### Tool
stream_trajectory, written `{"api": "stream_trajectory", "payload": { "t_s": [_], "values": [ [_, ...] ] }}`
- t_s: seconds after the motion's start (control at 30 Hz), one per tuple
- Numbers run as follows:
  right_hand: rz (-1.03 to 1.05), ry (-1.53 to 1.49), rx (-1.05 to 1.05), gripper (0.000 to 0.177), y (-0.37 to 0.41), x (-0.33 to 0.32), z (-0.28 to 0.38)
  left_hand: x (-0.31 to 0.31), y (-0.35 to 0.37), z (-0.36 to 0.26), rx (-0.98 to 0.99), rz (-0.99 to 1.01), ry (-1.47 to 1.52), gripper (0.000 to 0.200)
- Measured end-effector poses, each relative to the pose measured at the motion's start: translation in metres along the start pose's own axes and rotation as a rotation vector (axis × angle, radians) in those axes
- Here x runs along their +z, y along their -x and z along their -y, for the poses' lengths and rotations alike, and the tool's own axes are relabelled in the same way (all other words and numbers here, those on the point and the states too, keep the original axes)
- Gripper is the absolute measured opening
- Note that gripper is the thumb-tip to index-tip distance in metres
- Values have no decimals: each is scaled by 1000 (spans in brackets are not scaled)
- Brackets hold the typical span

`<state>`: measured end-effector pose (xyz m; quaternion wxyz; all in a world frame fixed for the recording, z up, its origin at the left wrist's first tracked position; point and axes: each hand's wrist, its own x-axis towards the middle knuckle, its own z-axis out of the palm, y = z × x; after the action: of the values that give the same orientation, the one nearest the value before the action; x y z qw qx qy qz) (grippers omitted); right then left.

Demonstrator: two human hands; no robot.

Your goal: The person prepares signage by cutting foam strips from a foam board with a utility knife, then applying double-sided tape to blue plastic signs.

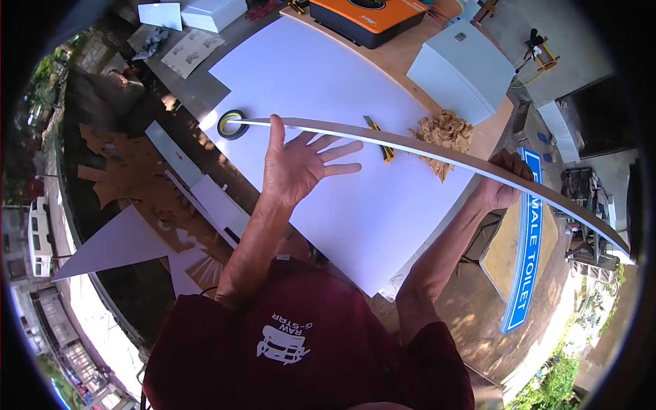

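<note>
My right hand (502, 181) is closed round a long, thin strip (403, 141) with a white edge and a grey-brown face. The strip runs from a roll of tape (222, 131) at the left to the far right of the head view. My left hand (294, 164) has its fingers spread, and its thumb overlaps the strip near the left end. Beneath both hands lies a large white sheet (342, 225). A yellow and black utility knife (388, 152) rests on it, beside crumpled brown paper (444, 130).
Along the table's back edge stand an orange and black case (369, 17) and a white box (454, 68). A blue sign (525, 273) reading "MALE TOILET", its start partly covered, is at the right. Cut brown cardboard (130, 171) lies at the left.
</note>
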<state>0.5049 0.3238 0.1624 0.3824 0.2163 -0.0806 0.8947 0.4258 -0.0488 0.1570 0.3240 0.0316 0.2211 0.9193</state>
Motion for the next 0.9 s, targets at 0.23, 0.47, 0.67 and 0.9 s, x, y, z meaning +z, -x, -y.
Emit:
{"api": "stream_trajectory", "payload": {
  "t_s": [0.23, 0.47, 0.67, 0.9],
  "values": [
    [317, 220, 36, 20, 19, -29, 12, -36, -40, -8, -88, -92, 38, 57],
    [18, 675, -26, 41, 56, -46, -4, -76, -93, -72, 10, -195, 7, 36],
    [-542, 1239, -18, 55, 213, -63, -42, -178, -126, -161, -56, -137, -37, 39],
    [-124, 2811, 510, 65, 403, -151, -102, -294, -160, -200, -282, -239, -145, 50]
  ]
}}
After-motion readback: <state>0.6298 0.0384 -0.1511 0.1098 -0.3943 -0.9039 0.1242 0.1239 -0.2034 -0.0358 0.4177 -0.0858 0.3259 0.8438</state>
